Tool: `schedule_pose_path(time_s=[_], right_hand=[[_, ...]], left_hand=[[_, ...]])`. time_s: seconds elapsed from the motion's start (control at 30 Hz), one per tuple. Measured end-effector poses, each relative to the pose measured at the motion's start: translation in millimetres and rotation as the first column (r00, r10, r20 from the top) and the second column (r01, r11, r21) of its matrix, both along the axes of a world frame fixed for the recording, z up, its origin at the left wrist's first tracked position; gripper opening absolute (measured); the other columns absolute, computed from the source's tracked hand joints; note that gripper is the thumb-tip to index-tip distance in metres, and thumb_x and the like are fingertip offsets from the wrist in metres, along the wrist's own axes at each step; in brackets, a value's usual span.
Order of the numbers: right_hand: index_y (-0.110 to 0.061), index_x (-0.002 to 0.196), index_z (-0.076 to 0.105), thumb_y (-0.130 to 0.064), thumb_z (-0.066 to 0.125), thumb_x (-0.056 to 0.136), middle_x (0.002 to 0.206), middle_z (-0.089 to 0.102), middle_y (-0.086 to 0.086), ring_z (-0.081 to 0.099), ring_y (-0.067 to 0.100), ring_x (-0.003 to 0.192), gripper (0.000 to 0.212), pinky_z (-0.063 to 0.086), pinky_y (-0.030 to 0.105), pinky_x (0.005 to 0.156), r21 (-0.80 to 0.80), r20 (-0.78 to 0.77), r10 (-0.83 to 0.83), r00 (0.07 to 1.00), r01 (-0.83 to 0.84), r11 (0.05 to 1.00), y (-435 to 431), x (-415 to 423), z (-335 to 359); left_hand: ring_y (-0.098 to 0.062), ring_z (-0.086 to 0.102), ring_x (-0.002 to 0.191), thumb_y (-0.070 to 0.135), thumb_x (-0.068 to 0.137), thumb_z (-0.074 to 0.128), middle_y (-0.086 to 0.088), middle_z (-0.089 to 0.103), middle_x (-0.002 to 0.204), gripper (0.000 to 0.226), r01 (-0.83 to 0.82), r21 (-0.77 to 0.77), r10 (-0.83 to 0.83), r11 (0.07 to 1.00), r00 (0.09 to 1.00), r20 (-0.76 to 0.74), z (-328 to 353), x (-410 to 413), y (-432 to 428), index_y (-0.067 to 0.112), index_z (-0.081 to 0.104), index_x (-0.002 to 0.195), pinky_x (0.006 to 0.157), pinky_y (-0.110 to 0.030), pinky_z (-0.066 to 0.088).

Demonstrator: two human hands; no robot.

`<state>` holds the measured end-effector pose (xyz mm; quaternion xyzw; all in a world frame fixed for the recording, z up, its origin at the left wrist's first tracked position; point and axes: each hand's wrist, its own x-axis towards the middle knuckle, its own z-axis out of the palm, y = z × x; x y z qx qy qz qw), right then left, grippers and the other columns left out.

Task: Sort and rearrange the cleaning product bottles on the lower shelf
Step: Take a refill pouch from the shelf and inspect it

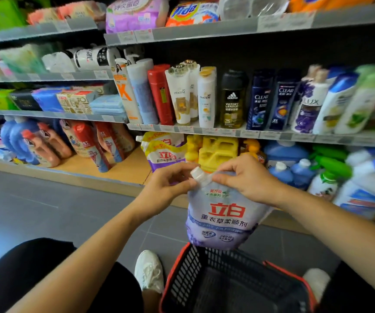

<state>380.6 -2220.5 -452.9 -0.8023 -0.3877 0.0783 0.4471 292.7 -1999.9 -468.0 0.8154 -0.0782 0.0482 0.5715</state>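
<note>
Lilac plastic, soft and bulging: a softener pouch [222, 218] hangs in mid-air in front of the lower shelf [123, 171], not on it. Its bottom edge is just above the far rim of a black mesh basket [170, 274] with a red border, which sits on the grey floor [46, 199].

The left hand [166, 188] pinches the pouch at the neck, just under its white cap [198, 173]. The right hand [247, 179] pinches the top edge right beside the spout. Both hands are clamped on the pouch, close together, with the cap between them.

On the lower shelf behind the pouch, two yellow-and-purple refill pouches [164, 152] stand upright, and yellow jugs [218, 152] stand just beside them. Further right are blue bottles [295, 172] with white caps, green spray bottles [333, 166] and white bottles [367, 188] with blue tops. Towards the left end, red-capped bottles [87, 143] lean at a slant. A bare stretch of wooden shelf board lies between them and the refill pouches.

The shelf above carries a row of shampoo bottles [231, 100]. A white shoe [149, 271] rests on the floor just beside the basket.
</note>
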Motion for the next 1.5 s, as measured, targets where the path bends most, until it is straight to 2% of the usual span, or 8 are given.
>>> schedule_pose_path(time_s=[0.1,0.27,0.4,0.63,0.9,1.1,1.23,1.5], right_hand=[[0.007,0.08,0.073,-0.018,0.071,0.091,0.078,0.068,0.026,0.051,0.012,0.07,0.027,0.046,0.042,0.066,-0.002,-0.027,-0.048,0.998,0.048,0.999,-23.4,0.3,-4.9],[-0.023,0.073,0.077,-0.015,0.074,0.089,0.066,0.071,-0.006,0.054,-0.004,0.064,0.019,0.045,0.02,0.06,0.011,-0.151,-0.095,0.984,0.098,0.995,-56.4,10.2,-19.3],[-0.031,0.065,0.073,-0.013,0.073,0.09,0.065,0.07,-0.009,0.055,-0.003,0.063,0.031,0.044,0.017,0.063,0.028,-0.227,-0.121,0.966,0.13,0.991,-70.2,13.1,-30.9],[-0.005,0.084,0.079,-0.013,0.073,0.09,0.069,0.072,-0.01,0.053,-0.005,0.064,0.012,0.045,0.018,0.065,-0.02,-0.195,-0.187,0.963,0.187,0.982,-82.0,18.8,-42.5],[-0.007,0.08,0.078,-0.02,0.071,0.091,0.076,0.072,0.012,0.06,0.016,0.066,0.019,0.048,0.038,0.066,-0.104,-0.036,-0.205,0.978,0.2,0.974,-87.3,32.1,-44.2],[-0.018,0.072,0.077,-0.02,0.072,0.089,0.066,0.069,0.001,0.055,0.009,0.06,0.018,0.043,0.028,0.059,-0.081,-0.014,-0.224,0.974,0.222,0.972,-91.4,35.4,-40.3],[-0.017,0.077,0.079,-0.019,0.072,0.09,0.069,0.07,0.001,0.058,0.01,0.063,0.015,0.045,0.033,0.062,-0.077,-0.018,-0.216,0.976,0.214,0.974,-90.2,33.8,-40.0],[-0.006,0.087,0.08,-0.015,0.072,0.091,0.081,0.075,-0.002,0.066,0.008,0.078,0.012,0.05,0.02,0.071,-0.019,-0.022,-0.223,0.975,0.222,0.975,-93.3,38.7,-37.0]], left_hand=[[-0.033,0.066,0.112,0.012,0.096,0.06,-0.018,0.069,0.123,0.036,0.041,-0.137,-0.047,0.99,0.998,-0.045,-6.1,9.7,-23.6,0.007,0.063,0.132,0.089,-0.035,0.057],[-0.027,0.064,0.107,0.022,0.093,0.058,-0.013,0.07,0.126,0.038,0.1,-0.229,-0.137,0.968,0.979,-0.152,-12.3,28.6,-56.1,0.013,0.064,0.13,0.086,-0.04,0.055],[-0.038,0.066,0.109,0.013,0.099,0.056,-0.019,0.07,0.121,0.028,0.119,-0.174,-0.151,0.977,0.972,-0.182,-16.4,43.6,-69.2,0.011,0.068,0.124,0.091,-0.049,0.056],[-0.013,0.072,0.101,0.003,0.098,0.057,-0.003,0.078,0.108,0.024,0.175,-0.071,-0.182,0.982,0.977,-0.112,-30.6,56.8,-80.5,0.012,0.072,0.115,0.084,-0.024,0.057],[-0.013,0.07,0.081,0.035,0.088,0.064,0.001,0.078,0.095,0.018,0.024,0.066,-0.022,0.998,0.999,-0.034,-41.3,68.6,-95.0,0.027,0.078,0.098,0.074,-0.029,0.058],[0.0,0.064,0.064,0.04,0.09,0.067,0.008,0.076,0.076,0.024,-0.047,0.188,0.053,0.981,0.998,-0.023,-34.4,76.7,-100.7,0.021,0.081,0.091,0.058,-0.018,0.049],[-0.024,0.061,0.057,0.057,0.083,0.068,-0.003,0.067,0.058,0.048,-0.182,0.287,0.171,0.94,0.983,0.061,-31.5,78.9,-104.4,0.013,0.074,0.064,0.056,-0.038,0.047],[-0.026,0.071,0.104,0.034,0.101,0.052,-0.013,0.076,0.111,0.034,-0.131,-0.339,0.011,0.932,0.942,-0.335,-24.8,78.2,-103.4,0.011,0.075,0.108,0.088,-0.038,0.053]])
